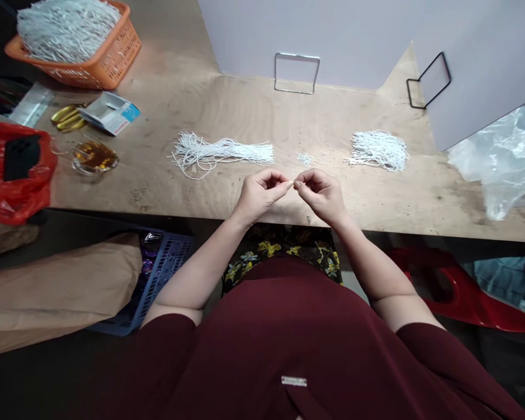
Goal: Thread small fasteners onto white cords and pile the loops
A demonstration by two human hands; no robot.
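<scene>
Over the table's front part, my left hand (261, 195) and my right hand (322, 193) meet fingertip to fingertip. Each has its thumb and index finger pinched together. A pale speck shows where the tips meet, too small to name. Behind my left hand lies a bundle of long white cords (227, 153), loose at its left end and gathered at its right. Just beyond the fingertips is a little pile of small white pieces (305, 158). A bunch of shorter white cords (377, 150) lies beyond my right hand, to the right.
An orange basket (114, 58) heaped with white cords stands at the back left. Near it are a small box (109, 112), yellow-handled scissors (67, 118) and a glass of amber liquid (95, 156). Purple-grey panels with metal bookends (296, 91) border the back; clear plastic (507, 157) lies right.
</scene>
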